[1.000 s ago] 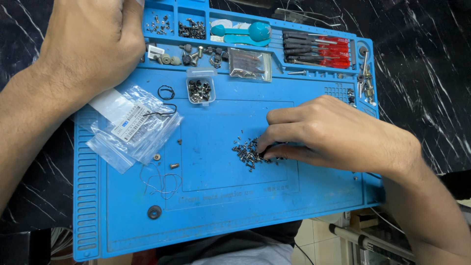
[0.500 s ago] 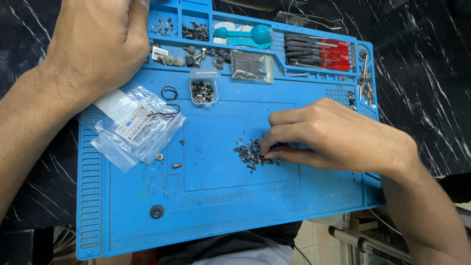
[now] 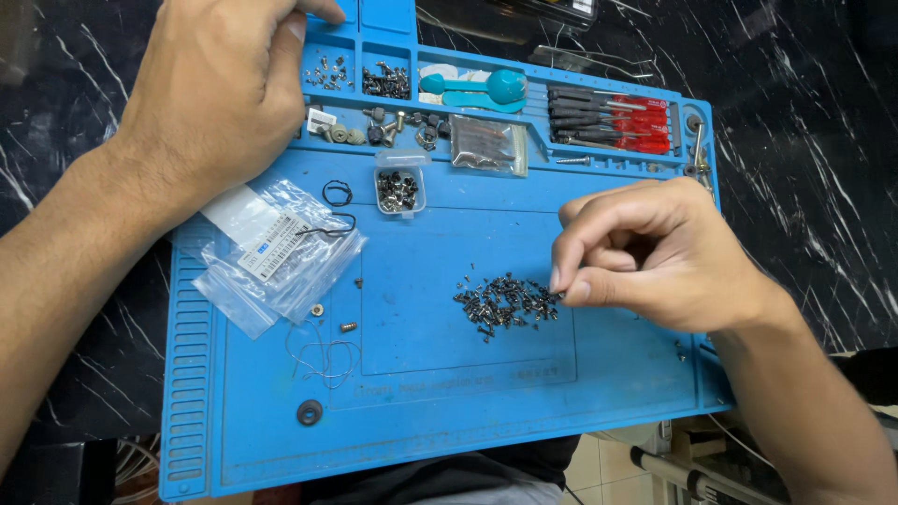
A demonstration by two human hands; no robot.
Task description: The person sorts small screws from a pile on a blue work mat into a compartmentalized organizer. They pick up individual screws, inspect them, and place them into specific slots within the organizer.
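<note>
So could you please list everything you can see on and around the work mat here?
Work mat: one, blue, on black marbled table.
Screw pile: many, dark, mat centre.
Small clear box: one, holding screws, upper middle.
Plastic bags: several, clear, left.
Screwdrivers: several, red-black, top right tray.
Spoon-shaped tool: one, teal, top tray.
Washer: one, dark, lower left.
Left hand: top left trays.
Right hand: pinching beside pile.

- Bench (image 3: 814, 159): black stone-like surface with white veining, filling the upper right and the left of the frame.
- Floor (image 3: 608, 463): pale tiles, seen at the lower right below the bench edge.
- Metal frame (image 3: 687, 479): grey tubing, lower right, above the tiles.
- Light: even and bright, with soft sheen on the bench.
</note>
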